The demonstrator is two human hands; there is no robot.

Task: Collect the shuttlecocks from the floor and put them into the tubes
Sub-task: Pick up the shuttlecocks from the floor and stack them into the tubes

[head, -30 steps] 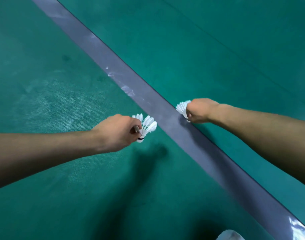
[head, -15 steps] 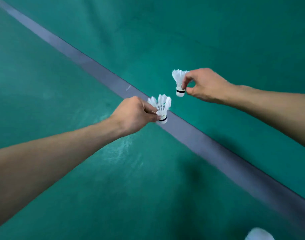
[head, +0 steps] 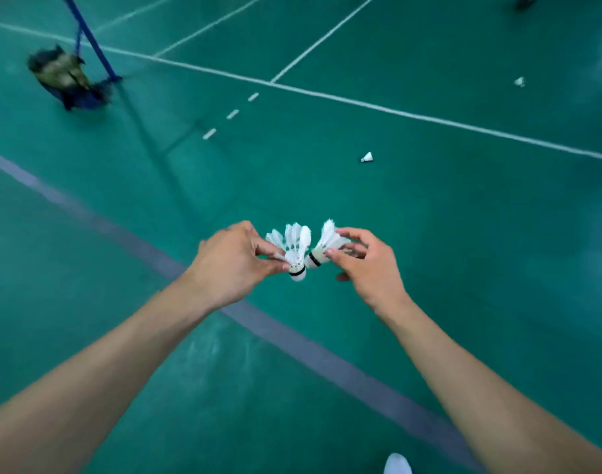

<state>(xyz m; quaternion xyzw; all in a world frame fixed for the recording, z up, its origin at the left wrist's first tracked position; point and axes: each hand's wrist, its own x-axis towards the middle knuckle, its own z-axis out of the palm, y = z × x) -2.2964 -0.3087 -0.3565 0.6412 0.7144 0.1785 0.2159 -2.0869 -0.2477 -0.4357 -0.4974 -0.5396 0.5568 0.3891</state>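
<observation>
Now four shuttlecocks: left hand (head: 229, 265) pinches one (head: 294, 253), right hand (head: 368, 268) another (head: 327, 246) (two on floor (head: 367, 157)).

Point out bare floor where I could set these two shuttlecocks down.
Bare green floor lies right of the right hand, below the white line. Crowded: the bag far left, and a loose shuttlecock ahead.

Two white feather shuttlecocks with black-banded cork tips, one upright (head: 294, 251) and one tilted (head: 323, 246), are held side by side, tips almost touching. Two more white shuttlecocks, a near one (head: 367, 157) and a far one (head: 519, 81), lie on the green floor.
</observation>
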